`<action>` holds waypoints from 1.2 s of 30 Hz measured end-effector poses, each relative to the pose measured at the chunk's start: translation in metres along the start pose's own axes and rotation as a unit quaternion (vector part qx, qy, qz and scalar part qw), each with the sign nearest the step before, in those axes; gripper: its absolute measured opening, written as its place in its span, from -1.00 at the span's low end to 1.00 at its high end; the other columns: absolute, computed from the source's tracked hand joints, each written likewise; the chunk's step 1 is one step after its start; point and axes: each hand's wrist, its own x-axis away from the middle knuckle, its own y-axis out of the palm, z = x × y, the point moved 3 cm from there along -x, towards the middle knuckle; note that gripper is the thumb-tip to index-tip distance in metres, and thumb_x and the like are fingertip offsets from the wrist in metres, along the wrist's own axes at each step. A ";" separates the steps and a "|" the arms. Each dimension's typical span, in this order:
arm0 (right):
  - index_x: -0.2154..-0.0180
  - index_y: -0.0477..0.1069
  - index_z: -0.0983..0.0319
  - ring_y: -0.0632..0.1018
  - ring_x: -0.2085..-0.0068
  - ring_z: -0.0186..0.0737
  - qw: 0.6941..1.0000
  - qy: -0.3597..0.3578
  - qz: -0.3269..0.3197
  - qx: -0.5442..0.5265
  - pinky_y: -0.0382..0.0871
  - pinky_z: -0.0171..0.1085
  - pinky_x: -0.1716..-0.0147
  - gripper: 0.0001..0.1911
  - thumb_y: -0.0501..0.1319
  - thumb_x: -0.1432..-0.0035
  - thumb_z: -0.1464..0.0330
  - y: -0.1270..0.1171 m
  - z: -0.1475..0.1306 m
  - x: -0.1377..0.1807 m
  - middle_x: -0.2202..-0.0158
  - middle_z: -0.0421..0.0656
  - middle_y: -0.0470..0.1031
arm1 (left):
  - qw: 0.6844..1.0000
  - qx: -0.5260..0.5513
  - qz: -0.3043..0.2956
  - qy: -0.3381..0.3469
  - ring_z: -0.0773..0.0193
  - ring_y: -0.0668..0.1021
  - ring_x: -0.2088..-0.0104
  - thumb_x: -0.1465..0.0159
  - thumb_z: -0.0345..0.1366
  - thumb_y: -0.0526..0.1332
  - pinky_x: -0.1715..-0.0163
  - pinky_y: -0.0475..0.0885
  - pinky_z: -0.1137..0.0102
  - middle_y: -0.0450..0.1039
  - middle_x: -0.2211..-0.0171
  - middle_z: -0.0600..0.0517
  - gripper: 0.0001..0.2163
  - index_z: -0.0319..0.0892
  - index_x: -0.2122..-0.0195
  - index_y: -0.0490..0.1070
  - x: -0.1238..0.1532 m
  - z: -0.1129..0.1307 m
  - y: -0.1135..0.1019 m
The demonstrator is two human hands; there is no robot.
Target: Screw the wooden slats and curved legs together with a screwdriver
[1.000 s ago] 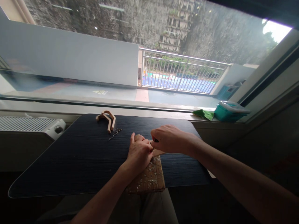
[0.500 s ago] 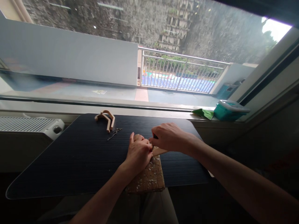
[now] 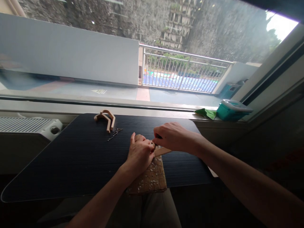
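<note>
My left hand (image 3: 139,153) is curled over a light wooden piece (image 3: 162,151) that rests on a brown cardboard pad (image 3: 151,179) at the near edge of a dark ribbed table (image 3: 78,158). My right hand (image 3: 171,136) is closed in a pinch around a small dark tool whose tip meets the wooden piece beside my left fingers. What the tool is stays hidden by the fingers.
Curved wooden pieces (image 3: 105,119) and a few thin metal nails (image 3: 114,134) lie at the table's far side. A white radiator (image 3: 30,125) stands at left. On the window sill sit a teal lidded box (image 3: 231,110) and a green cloth (image 3: 204,112).
Both hands stay on the wooden piece with only slight shifts. The view has tilted a little, so everything sits slightly higher and to the left.
</note>
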 end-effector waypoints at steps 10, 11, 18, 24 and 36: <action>0.23 0.45 0.18 0.50 0.33 -0.24 0.999 -0.027 -0.023 0.000 0.11 -0.33 0.48 -0.78 0.11 -0.06 0.37 0.002 0.003 0.004 0.34 -0.13 0.54 | 1.000 0.004 -0.004 -0.004 0.15 0.34 0.19 -0.13 -0.33 0.21 -0.15 -0.15 -0.14 0.45 0.43 0.07 -0.89 -0.10 0.54 0.44 0.000 -0.001 0.002; 0.27 0.45 0.19 0.50 0.33 -0.25 0.999 -0.025 -0.027 0.003 0.11 -0.34 0.48 -0.80 0.10 -0.07 0.39 0.002 0.003 0.004 0.35 -0.12 0.54 | 1.000 0.005 -0.004 -0.003 0.16 0.34 0.19 -0.13 -0.33 0.21 -0.15 -0.15 -0.13 0.45 0.43 0.07 -0.88 -0.11 0.55 0.44 0.000 -0.002 0.002; 0.34 0.46 0.24 0.50 0.35 -0.23 1.000 -0.001 -0.022 0.010 0.13 -0.31 0.47 -0.75 0.06 -0.16 0.28 0.006 0.002 -0.001 0.41 -0.09 0.53 | 1.000 0.012 -0.005 -0.002 0.14 0.33 0.19 -0.13 -0.36 0.20 -0.14 -0.15 -0.14 0.45 0.45 0.06 -0.87 -0.11 0.55 0.43 0.000 -0.002 0.003; 0.18 0.45 0.16 0.49 0.30 -0.22 0.999 -0.018 -0.047 -0.020 0.14 -0.32 0.44 -0.72 0.12 -0.06 0.28 0.002 0.008 0.002 0.30 -0.14 0.54 | 1.000 0.002 -0.011 -0.003 0.13 0.34 0.18 -0.14 -0.36 0.20 -0.13 -0.13 -0.16 0.46 0.43 0.05 -0.88 -0.09 0.52 0.46 0.000 -0.001 0.002; 0.33 0.49 0.25 0.49 0.36 -0.23 1.000 -0.007 -0.028 0.003 0.14 -0.31 0.45 -0.73 0.05 -0.15 0.29 0.003 0.002 0.002 0.39 -0.07 0.54 | 1.000 0.002 -0.009 -0.006 0.15 0.34 0.17 -0.14 -0.35 0.19 -0.15 -0.16 -0.14 0.46 0.44 0.07 -0.87 -0.10 0.54 0.44 0.000 -0.001 0.002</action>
